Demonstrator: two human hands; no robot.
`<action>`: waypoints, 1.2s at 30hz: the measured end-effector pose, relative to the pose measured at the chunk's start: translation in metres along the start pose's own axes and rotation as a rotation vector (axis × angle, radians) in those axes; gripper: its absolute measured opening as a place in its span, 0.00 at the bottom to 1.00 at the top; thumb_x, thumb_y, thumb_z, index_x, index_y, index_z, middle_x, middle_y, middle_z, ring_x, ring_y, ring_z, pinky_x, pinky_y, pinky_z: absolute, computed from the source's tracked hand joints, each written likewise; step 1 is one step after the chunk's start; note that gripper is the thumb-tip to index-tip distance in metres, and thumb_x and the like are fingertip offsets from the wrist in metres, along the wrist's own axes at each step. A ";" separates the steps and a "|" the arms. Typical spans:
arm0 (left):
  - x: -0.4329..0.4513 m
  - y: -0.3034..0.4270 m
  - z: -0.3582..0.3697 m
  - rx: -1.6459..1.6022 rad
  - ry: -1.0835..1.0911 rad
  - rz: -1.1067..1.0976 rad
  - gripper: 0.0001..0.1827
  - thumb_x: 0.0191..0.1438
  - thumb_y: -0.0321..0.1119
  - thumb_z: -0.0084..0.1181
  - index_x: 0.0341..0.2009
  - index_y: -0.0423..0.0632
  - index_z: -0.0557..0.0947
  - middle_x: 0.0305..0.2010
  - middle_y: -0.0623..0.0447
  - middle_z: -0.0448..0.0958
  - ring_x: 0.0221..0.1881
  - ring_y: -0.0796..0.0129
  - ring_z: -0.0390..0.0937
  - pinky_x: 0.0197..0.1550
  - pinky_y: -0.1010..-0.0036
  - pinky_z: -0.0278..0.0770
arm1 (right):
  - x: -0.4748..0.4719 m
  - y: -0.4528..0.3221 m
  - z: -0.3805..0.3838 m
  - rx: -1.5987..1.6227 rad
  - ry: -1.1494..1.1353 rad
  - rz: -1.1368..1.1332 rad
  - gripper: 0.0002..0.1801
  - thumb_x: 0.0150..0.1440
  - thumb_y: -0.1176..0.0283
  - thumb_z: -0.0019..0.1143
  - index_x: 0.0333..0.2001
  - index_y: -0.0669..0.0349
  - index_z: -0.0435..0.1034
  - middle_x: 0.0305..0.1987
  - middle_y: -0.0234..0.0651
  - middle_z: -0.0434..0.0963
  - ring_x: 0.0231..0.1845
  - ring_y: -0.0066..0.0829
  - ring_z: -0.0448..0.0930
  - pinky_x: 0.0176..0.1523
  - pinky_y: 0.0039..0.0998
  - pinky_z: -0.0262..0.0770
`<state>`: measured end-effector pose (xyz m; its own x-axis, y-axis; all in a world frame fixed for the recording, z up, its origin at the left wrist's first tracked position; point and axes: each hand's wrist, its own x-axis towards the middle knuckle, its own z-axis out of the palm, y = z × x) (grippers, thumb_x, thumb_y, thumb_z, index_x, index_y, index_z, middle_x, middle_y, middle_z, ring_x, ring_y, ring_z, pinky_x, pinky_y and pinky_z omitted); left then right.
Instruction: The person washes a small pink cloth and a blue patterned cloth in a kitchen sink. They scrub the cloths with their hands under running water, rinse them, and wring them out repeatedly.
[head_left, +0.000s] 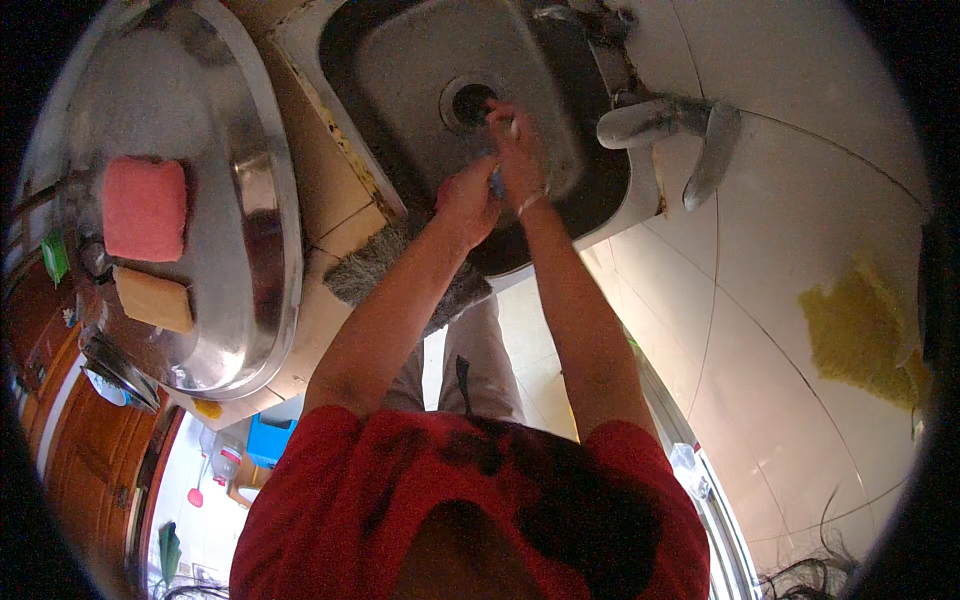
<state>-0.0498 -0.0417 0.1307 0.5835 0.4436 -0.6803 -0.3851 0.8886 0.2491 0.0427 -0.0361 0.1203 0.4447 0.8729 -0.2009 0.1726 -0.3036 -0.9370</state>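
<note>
Both hands are over a metal sink basin (405, 97), close together near its drain (471, 103). My left hand (471, 196) is curled beside the other wrist, its fingers partly hidden. A small bluish thing (496, 182) shows between the hands; which hand has hold of it is unclear. My right hand (517, 154) reaches towards the drain with its fingers bent, a light band around its wrist. Something small and pale is at its fingers, too blurred to name. A grey shaggy cloth (375, 259) lies on the sink's near left corner, partly under the left forearm.
Left of the sink stands a large oval metal tray (289, 225) with a folded pink cloth (145, 208) and a tan sponge-like block (154, 298). A metal faucet (637, 124) projects at the basin's right. A yellow fibrous patch (855, 330) is on the tiles at far right.
</note>
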 end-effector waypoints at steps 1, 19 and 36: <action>-0.003 0.001 0.004 0.067 0.009 0.031 0.19 0.60 0.40 0.42 0.52 0.46 0.71 0.54 0.49 0.71 0.53 0.61 0.70 0.57 0.65 0.67 | 0.013 0.010 -0.003 0.007 0.025 0.061 0.10 0.60 0.68 0.41 0.42 0.56 0.69 0.54 0.38 0.72 0.60 0.41 0.66 0.66 0.46 0.42; 0.003 -0.008 -0.013 -0.298 -0.275 0.002 0.24 0.61 0.48 0.40 0.56 0.47 0.68 0.55 0.49 0.71 0.55 0.58 0.69 0.58 0.62 0.66 | -0.041 -0.032 0.011 -0.319 0.001 -0.327 0.12 0.57 0.67 0.46 0.43 0.57 0.70 0.54 0.40 0.73 0.52 0.38 0.73 0.60 0.40 0.60; -0.006 0.010 0.020 -0.320 -0.457 0.231 0.24 0.62 0.44 0.40 0.58 0.44 0.64 0.58 0.45 0.66 0.58 0.57 0.66 0.60 0.64 0.64 | -0.033 -0.052 0.014 -0.485 0.073 -0.372 0.14 0.58 0.62 0.39 0.37 0.55 0.73 0.50 0.39 0.74 0.56 0.42 0.69 0.60 0.47 0.55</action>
<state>-0.0433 -0.0337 0.1509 0.6803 0.6889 -0.2503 -0.6929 0.7158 0.0869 0.0062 -0.0439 0.1714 0.3336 0.9305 0.1511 0.7002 -0.1373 -0.7006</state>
